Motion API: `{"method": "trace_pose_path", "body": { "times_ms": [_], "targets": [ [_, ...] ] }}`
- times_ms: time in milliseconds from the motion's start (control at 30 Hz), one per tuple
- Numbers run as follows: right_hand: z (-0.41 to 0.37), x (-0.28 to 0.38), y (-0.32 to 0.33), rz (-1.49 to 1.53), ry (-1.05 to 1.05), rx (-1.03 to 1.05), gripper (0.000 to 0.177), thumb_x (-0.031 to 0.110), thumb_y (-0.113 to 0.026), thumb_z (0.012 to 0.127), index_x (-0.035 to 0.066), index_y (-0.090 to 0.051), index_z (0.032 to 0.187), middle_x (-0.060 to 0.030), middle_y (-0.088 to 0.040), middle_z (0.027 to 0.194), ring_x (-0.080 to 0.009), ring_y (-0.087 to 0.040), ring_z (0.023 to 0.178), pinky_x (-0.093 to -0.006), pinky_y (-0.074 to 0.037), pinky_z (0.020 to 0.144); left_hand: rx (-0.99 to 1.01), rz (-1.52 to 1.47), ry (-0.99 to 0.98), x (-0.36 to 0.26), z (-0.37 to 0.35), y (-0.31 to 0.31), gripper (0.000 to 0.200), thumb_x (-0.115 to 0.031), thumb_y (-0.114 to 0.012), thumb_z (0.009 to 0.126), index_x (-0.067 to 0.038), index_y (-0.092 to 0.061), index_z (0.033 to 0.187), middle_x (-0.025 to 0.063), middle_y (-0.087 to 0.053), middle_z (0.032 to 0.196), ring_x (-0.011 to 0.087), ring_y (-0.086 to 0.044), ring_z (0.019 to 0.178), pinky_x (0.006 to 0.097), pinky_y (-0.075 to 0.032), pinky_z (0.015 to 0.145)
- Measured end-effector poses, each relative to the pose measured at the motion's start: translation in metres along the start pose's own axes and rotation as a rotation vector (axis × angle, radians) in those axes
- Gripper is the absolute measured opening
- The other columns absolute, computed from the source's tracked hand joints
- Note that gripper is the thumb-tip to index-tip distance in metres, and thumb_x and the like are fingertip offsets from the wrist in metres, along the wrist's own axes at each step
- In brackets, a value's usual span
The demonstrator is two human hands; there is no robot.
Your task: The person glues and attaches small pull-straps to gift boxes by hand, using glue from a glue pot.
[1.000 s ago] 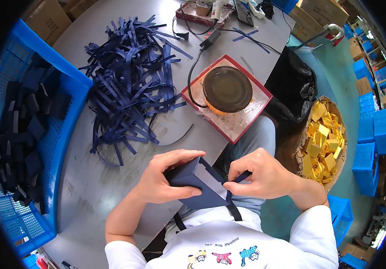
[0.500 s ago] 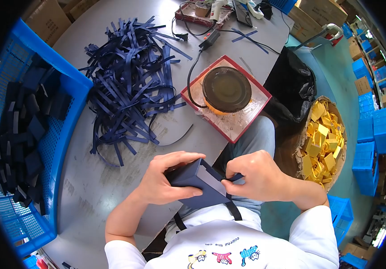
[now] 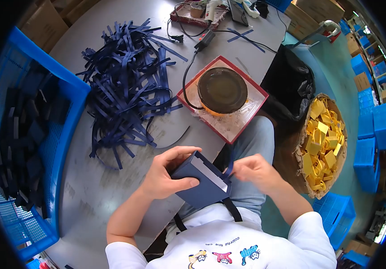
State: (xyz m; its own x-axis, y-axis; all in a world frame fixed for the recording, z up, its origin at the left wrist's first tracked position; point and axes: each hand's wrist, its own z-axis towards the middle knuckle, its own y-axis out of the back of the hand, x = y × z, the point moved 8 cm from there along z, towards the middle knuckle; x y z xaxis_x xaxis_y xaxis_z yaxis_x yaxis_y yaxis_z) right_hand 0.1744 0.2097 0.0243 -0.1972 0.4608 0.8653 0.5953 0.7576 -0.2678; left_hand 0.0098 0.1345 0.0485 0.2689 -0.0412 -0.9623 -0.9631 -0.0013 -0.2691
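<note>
My left hand grips a small navy box by its side, thumb along the near face and fingers behind. The box is tilted over my lap, and a pale inner strip shows along its edge. At the box's right end, my right hand pinches a navy ribbon that rises from the box edge between the fingertips. A tangled heap of navy ribbons lies on the table beyond my left hand. Farther off sits a round dark-topped pot with a cable, inside a red-edged tray.
On the left stands a blue crate filled with navy boxes. A black bag hangs at the table's right edge. Below it, a carton holds yellow pieces. A blue basket is on the floor at right.
My right hand has drawn slightly away from the box, and a length of ribbon now stands up in its fingers. The box has turned a little in my left hand.
</note>
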Motion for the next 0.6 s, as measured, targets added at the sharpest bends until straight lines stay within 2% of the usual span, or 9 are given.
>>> {"method": "trace_pose_path", "body": {
  "times_ms": [33,67,167,267,367,400,433,500,600],
  "targets": [
    [0.002,-0.011,-0.008,0.155,-0.133,-0.012,0.022,0.019,-0.061,0.083,-0.003,-0.065,0.082,-0.0012,-0.052,0.059,-0.0080,-0.043,0.054,-0.0227,-0.035,0.053,-0.002,-0.020,0.020,0.003,0.000,-0.001,0.056,-0.002,-0.073,0.068,0.000,-0.049,0.119,0.0073,-0.061,0.097,0.0107,-0.058,0.087,0.0240,-0.046,0.079],
    [0.004,-0.005,-0.004,0.343,-0.058,-0.107,0.023,0.019,-0.063,0.083,-0.004,-0.062,0.085,-0.0002,-0.050,0.058,-0.0074,-0.042,0.054,-0.0223,-0.034,0.052,-0.005,-0.040,0.042,0.006,0.000,-0.001,0.055,-0.004,-0.072,0.070,0.000,-0.049,0.119,0.0072,-0.061,0.097,0.0109,-0.058,0.087,0.0240,-0.046,0.079],
    [0.007,0.031,0.023,0.520,0.212,-0.198,0.025,0.024,-0.062,0.084,0.000,-0.058,0.088,0.0048,-0.038,0.056,-0.0069,-0.034,0.050,-0.0226,-0.030,0.049,-0.050,-0.161,0.103,0.015,0.003,0.001,0.053,-0.009,-0.071,0.072,0.000,-0.050,0.119,0.0070,-0.060,0.098,0.0111,-0.058,0.089,0.0240,-0.045,0.080],
    [-0.003,0.054,0.062,0.577,0.402,-0.329,0.017,0.021,-0.058,0.087,0.004,-0.057,0.090,0.0046,-0.044,0.065,-0.0064,-0.039,0.058,-0.0227,-0.031,0.051,-0.043,-0.167,0.125,0.027,0.004,0.006,0.051,-0.011,-0.070,0.072,-0.001,-0.051,0.118,0.0060,-0.060,0.099,0.0109,-0.057,0.090,0.0241,-0.045,0.081],
    [-0.013,0.074,0.080,0.667,0.512,-0.471,0.014,0.020,-0.052,0.090,0.006,-0.057,0.091,0.0013,-0.049,0.076,-0.0109,-0.048,0.075,-0.0260,-0.044,0.072,-0.060,-0.181,0.145,0.034,0.008,0.010,0.050,-0.010,-0.071,0.072,-0.001,-0.051,0.118,0.0056,-0.060,0.099,0.0110,-0.058,0.089,0.0242,-0.045,0.081],
    [-0.015,0.078,0.079,0.704,0.508,-0.479,0.012,0.016,-0.053,0.090,0.007,-0.058,0.094,-0.0019,-0.058,0.083,-0.0155,-0.053,0.082,-0.0317,-0.046,0.082,-0.075,-0.185,0.164,0.038,0.008,0.012,0.050,-0.009,-0.071,0.072,-0.001,-0.051,0.118,0.0056,-0.060,0.099,0.0110,-0.058,0.090,0.0243,-0.045,0.081],
    [-0.014,0.077,0.084,0.700,0.506,-0.479,0.012,0.016,-0.053,0.090,0.007,-0.058,0.094,-0.0019,-0.058,0.083,-0.0155,-0.053,0.082,-0.0317,-0.046,0.082,-0.076,-0.189,0.162,0.040,0.009,0.012,0.050,-0.009,-0.071,0.072,-0.001,-0.051,0.118,0.0056,-0.060,0.099,0.0110,-0.058,0.090,0.0243,-0.045,0.081],
    [-0.002,0.084,0.077,0.794,0.550,-0.163,0.014,0.016,-0.052,0.091,0.006,-0.058,0.098,-0.0023,-0.060,0.086,-0.0158,-0.055,0.085,-0.0326,-0.046,0.082,-0.097,-0.103,0.157,0.043,0.011,0.014,0.050,-0.007,-0.071,0.072,-0.001,-0.051,0.118,0.0061,-0.061,0.100,0.0114,-0.058,0.090,0.0249,-0.045,0.081],
    [0.004,0.084,0.080,0.631,0.492,-0.357,0.017,0.015,-0.052,0.091,0.003,-0.058,0.102,-0.0014,-0.059,0.078,-0.0128,-0.054,0.072,-0.0263,-0.050,0.071,-0.083,-0.061,0.165,0.048,0.011,0.014,0.051,-0.007,-0.072,0.072,-0.001,-0.051,0.118,0.0066,-0.061,0.100,0.0117,-0.058,0.090,0.0255,-0.046,0.081]
  ]
}}
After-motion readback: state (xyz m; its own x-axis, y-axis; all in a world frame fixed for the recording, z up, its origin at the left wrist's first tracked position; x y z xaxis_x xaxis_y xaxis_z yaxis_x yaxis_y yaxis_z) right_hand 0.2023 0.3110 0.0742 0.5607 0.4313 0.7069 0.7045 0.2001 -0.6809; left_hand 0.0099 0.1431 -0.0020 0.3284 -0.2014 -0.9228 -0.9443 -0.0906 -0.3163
